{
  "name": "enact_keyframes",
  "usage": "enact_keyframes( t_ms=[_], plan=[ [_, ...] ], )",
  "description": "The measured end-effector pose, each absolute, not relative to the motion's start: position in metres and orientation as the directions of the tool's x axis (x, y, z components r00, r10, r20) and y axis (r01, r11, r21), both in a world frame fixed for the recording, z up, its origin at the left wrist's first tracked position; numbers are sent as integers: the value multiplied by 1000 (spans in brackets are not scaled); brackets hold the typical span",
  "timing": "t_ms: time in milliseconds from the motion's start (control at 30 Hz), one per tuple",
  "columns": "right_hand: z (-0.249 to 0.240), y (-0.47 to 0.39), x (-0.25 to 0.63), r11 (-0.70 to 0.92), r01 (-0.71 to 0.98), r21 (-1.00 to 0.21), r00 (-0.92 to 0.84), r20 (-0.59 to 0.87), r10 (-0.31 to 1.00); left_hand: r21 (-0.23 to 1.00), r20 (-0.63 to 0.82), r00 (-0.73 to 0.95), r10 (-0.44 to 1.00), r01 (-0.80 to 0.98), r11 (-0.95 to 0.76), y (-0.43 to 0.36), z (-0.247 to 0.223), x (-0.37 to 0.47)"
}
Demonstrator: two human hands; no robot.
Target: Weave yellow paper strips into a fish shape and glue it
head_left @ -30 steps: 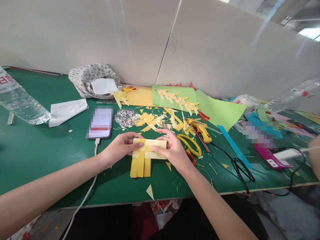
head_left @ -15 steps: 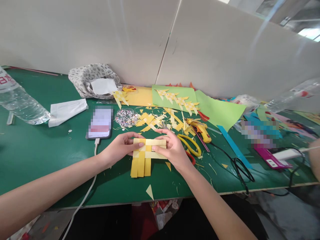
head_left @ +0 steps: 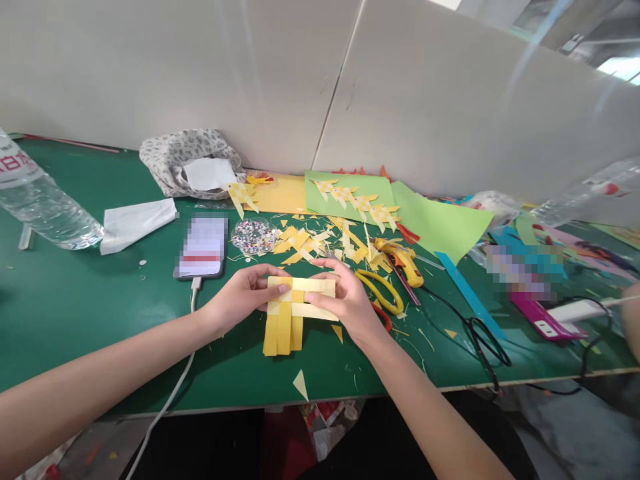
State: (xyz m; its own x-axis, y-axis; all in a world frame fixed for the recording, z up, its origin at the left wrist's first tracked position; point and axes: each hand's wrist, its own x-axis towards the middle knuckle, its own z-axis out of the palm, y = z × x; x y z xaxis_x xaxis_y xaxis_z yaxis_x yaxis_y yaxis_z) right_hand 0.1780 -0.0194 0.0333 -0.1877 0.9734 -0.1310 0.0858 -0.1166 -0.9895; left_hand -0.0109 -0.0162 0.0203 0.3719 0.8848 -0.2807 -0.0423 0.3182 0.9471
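Weaving yellow paper strips, by the look of it: holding the woven yellow paper piece [head_left: 293, 313] low over the near part of the green desk [head_left: 75, 300], between both hands. Pinching its left edge with the left hand [head_left: 240, 303], grip closed, thumb laid across the upper pale strip. Clasping its right end with the right hand [head_left: 350, 303], grip closed too, fingers curled round the ends of the two pale cross strips. Hanging down toward the desk edge, three darker yellow strips, loose at their lower ends, touching or just above the desk; hard to tell which.

Judging the step: squaring and tightening the crossings already made, with the lower lengths not yet woven. Calling, for the next move, for one grip to stay shut on the woven part while the other loosens to lift alternate hanging strips, without letting the crossings slide apart.

Lying just beyond the hands: yellow paper scraps [head_left: 305, 241], a round tub of small beads [head_left: 254, 235] and a phone [head_left: 203, 247] on a white cable. Lying to the right, near the right hand: yellow-handled scissors [head_left: 383, 290] and a glue gun [head_left: 403, 260]. Resting farther back on a green sheet [head_left: 440, 223]: finished woven shapes [head_left: 360, 199].
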Motion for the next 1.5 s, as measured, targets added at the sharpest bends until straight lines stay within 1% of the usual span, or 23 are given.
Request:
enact_keyframes(
  t_ms=[167, 467, 1000, 1133, 1200, 1400, 1500],
  plan=[
    [33, -18, 179, -115, 62, -991, -189, -124, 974, 954, -262, 382, 886, -35, 297, -17, 19, -12],
    [30, -17, 178, -117, 127, -985, -205, -142, 968, 968, -235, 403, 884, 13, 251, -16, 15, -12],
    [28, -17, 177, -103, 166, -981, -178, -132, 975, 967, -254, 368, 895, 84, 240, -19, 21, -10],
    [29, -15, 181, -127, 161, -979, -138, -150, 979, 968, -238, 368, 899, 17, 249, -15, 23, -14],
    [30, -15, 181, -137, 170, -976, -113, -157, 981, 971, -226, 356, 907, 10, 238, -13, 22, -17],
    [31, -14, 182, -159, 168, -973, -118, -180, 977, 975, -214, 286, 934, 126, 184, -10, 20, -20],
    [30, -12, 184, -151, 201, -968, -140, -181, 973, 971, -220, 285, 933, 158, 180, -12, 22, -18]
  ],
)
